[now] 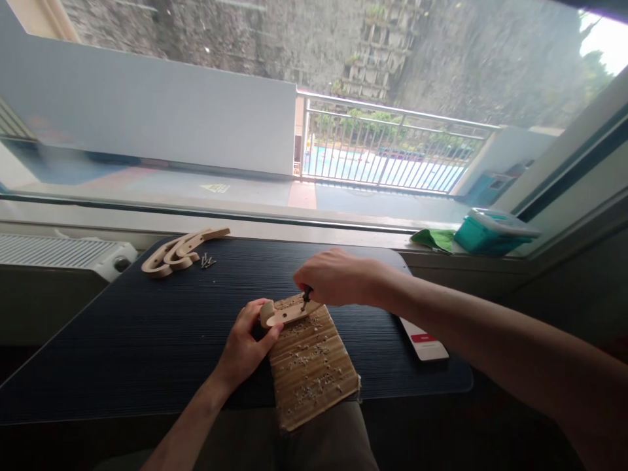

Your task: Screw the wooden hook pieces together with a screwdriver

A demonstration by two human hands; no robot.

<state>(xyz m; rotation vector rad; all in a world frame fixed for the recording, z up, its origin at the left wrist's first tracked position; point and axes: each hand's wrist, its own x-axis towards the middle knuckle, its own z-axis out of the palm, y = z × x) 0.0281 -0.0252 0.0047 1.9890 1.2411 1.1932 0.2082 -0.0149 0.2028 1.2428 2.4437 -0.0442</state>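
My left hand (248, 340) grips the curved end of a pale wooden hook (293, 314), its thumb along the near edge. The hook lies flat on a piece of corrugated cardboard (314, 366) pitted with many small holes. From above, my right hand (333, 276) is closed around the dark handle of a screwdriver (307, 297). The tool stands nearly upright, its tip at a hole in the hook. A second hole shows closer to my left hand. Whether a screw sits under the tip is too small to tell.
More curved wooden hooks (181, 252) lie at the table's back left, beside a small pile of screws (207, 261). A phone-like white slab (424, 340) rests under my right forearm. On the windowsill are a teal box (490, 235) and a green cloth (432, 239). A radiator (63, 252) stands left.
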